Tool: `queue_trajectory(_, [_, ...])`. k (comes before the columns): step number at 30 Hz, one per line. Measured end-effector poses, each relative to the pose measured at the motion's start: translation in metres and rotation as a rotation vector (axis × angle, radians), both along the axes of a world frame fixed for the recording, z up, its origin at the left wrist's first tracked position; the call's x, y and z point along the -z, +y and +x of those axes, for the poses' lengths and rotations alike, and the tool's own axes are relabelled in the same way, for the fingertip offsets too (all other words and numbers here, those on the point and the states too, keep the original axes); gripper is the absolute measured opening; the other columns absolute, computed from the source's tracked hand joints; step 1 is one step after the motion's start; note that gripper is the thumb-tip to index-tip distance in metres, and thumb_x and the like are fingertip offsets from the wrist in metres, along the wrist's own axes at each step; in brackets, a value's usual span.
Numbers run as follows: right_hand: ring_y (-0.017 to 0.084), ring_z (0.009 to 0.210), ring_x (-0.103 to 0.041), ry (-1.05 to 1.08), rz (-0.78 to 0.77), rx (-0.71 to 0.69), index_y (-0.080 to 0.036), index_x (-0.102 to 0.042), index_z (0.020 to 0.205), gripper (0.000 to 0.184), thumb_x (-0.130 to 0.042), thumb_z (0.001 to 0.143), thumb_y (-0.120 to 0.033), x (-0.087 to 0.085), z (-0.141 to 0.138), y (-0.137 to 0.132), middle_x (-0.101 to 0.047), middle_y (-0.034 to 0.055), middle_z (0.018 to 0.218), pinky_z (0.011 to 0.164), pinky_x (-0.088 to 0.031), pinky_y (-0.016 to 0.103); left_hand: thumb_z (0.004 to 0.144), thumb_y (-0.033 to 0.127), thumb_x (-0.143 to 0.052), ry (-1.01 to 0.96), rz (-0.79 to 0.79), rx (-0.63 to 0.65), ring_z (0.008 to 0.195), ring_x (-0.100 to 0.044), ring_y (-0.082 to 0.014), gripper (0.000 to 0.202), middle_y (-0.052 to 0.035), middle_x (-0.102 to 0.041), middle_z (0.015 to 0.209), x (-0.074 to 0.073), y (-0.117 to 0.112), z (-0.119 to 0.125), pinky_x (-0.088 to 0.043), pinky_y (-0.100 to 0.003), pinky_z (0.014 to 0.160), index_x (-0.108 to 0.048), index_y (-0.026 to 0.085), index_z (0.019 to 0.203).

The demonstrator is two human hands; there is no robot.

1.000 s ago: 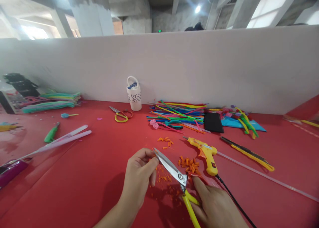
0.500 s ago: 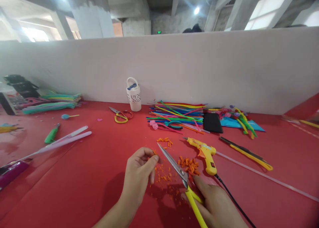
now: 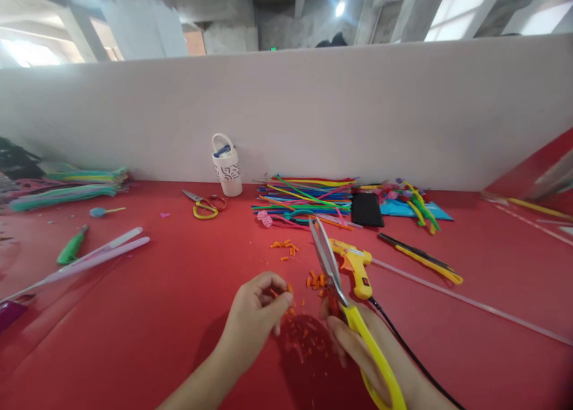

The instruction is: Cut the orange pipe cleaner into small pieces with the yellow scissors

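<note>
Scissors [image 3: 331,270] had swung away from the left hand [image 3: 262,305] since the earlier frame, their tips now pointing up past the nozzle of the glue gun [image 3: 359,270] instead of toward the pinched fingers. With the glue gun as the mark, the left hand was to its left and on the near side, thumb and forefinger pressed together on a small orange piece [image 3: 290,289]; most of that piece was hidden, so its long axis could not be told. On the near side of the glue gun's grip, the right hand [image 3: 351,341] was curled around the handles, yellow one uppermost, and the blades stood slightly parted. Their long axis ran from the right hand's side, near and right, to the far left, crossing in front of the glue gun in the view; whether they touched it could not be told. So the orange piece lay left of the blades and apart from them, below the level of the tips in the view. Between the glue gun and the left hand sat a pile of orange bits [image 3: 316,281], partly covered by the scissors, with fine crumbs [image 3: 308,332] scattered nearer than the glue gun.
</note>
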State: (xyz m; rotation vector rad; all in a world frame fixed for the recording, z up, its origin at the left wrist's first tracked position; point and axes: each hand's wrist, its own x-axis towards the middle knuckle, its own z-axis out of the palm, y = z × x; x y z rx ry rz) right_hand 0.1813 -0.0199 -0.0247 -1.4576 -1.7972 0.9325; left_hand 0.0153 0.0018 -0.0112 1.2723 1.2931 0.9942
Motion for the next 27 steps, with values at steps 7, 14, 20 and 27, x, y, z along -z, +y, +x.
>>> queue_trajectory(7, [0.006,0.043,-0.034,0.213,-0.157,-0.028,-0.019,-0.043,0.068,0.01,-0.045,0.071,-0.027,-0.007,-0.004,0.0,-0.035,-0.008,0.051,0.04,-0.03,0.018,0.067,0.012,-0.047,0.454,0.375,0.158,0.049,-0.043,-0.0099,0.012,0.0019,-0.05,0.055,0.006,-0.017,0.01,-0.031,-0.021,0.048,-0.055,0.019,0.062])
queue_trajectory(14, [0.007,0.048,-0.032,0.18,-0.138,-0.001,-0.019,-0.038,0.058,0.013,-0.046,0.068,-0.021,-0.013,-0.008,-0.001,-0.033,-0.0071,0.053,0.044,-0.029,0.019,0.069,0.012,-0.045,0.53,0.388,0.275,0.048,-0.041,-0.0101,0.014,0.0016,-0.049,0.056,0.006,-0.022,0.014,-0.029,-0.021,0.048,-0.054,0.019,0.062])
queue_trajectory(20, [0.005,0.038,-0.029,0.289,-0.226,0.015,-0.019,-0.042,0.066,0.014,-0.043,0.076,-0.029,-0.011,-0.009,-0.004,-0.032,-0.0094,0.046,0.035,-0.025,0.016,0.068,0.017,-0.047,0.098,-0.055,0.258,0.039,-0.041,-0.0076,0.011,0.0035,-0.047,0.049,-0.001,-0.016,0.012,-0.027,-0.019,0.039,-0.058,0.016,0.065])
queue_trajectory(27, [0.004,0.034,-0.033,0.261,-0.172,-0.019,-0.019,-0.045,0.068,0.016,-0.043,0.078,-0.031,-0.01,-0.005,-0.004,-0.037,-0.0094,0.044,0.034,-0.027,0.015,0.069,0.022,-0.051,-0.211,-0.346,0.305,0.029,-0.035,-0.0012,0.011,-0.0006,-0.059,0.057,-0.003,-0.012,0.012,-0.016,-0.016,0.03,-0.056,0.013,0.064])
